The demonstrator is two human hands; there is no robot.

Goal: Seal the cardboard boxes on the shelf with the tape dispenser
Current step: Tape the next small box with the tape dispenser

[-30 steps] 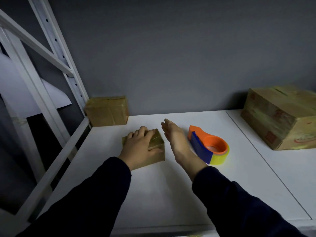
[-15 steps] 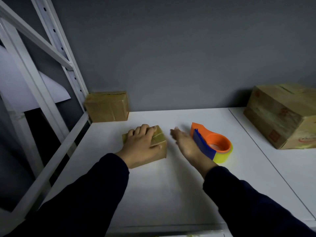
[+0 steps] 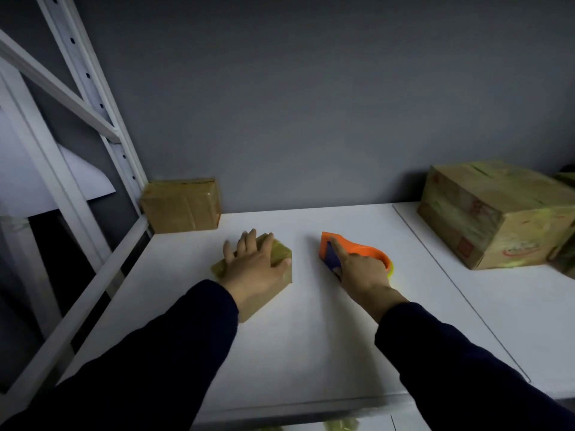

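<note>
A small tape-wrapped cardboard box (image 3: 264,301) lies on the white shelf (image 3: 311,353), left of centre. My left hand (image 3: 255,265) presses flat on its top, fingers spread and the thumb against its right side. To the right lies the orange and blue tape dispenser (image 3: 368,249) with a yellowish roll. My right hand (image 3: 362,270) grips it from above, the index finger stretched along the blue blade end. The dispenser still sits on the shelf, apart from the small box.
A taped box (image 3: 180,205) stands in the back left corner against the grey wall. A larger box (image 3: 497,219) sits at the right on the adjoining shelf board. White metal uprights and braces (image 3: 93,98) border the left side.
My right hand moved right from beside the small box onto the tape dispenser and closed on it. My left hand stayed on the small box.
</note>
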